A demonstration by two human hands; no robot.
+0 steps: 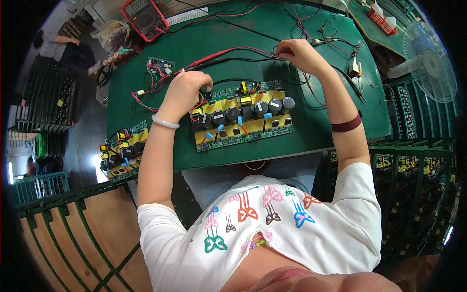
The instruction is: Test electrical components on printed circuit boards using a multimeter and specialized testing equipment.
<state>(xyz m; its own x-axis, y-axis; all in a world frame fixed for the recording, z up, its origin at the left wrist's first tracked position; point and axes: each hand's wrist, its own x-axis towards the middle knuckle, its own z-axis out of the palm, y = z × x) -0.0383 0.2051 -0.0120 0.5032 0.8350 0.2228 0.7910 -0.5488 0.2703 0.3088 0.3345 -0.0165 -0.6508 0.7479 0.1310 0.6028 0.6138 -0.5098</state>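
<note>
A green circuit board (228, 141) with yellow strips, black round capacitors and blue-ended wires lies on the green table in front of me. My left hand (185, 92) is closed at the board's far left corner, its fingertips by the red wires there; what they hold is hidden. Farther right and beyond the board, my right hand (302, 54) is closed in a pinch on the test leads. The red test probe (199, 62) and black test probe (206, 66) lie between my hands, tips pointing toward my left hand. A small circuit board (160, 65) with wires sits just beyond my left hand.
A red multimeter (145, 18) stands at the far left, beside a clear bag (113, 35). Another board (122, 152) lies at the table's left edge. Loose cables (335, 41) spread at the far right, near a white fan (430, 65). Another person (63, 46) is farther left.
</note>
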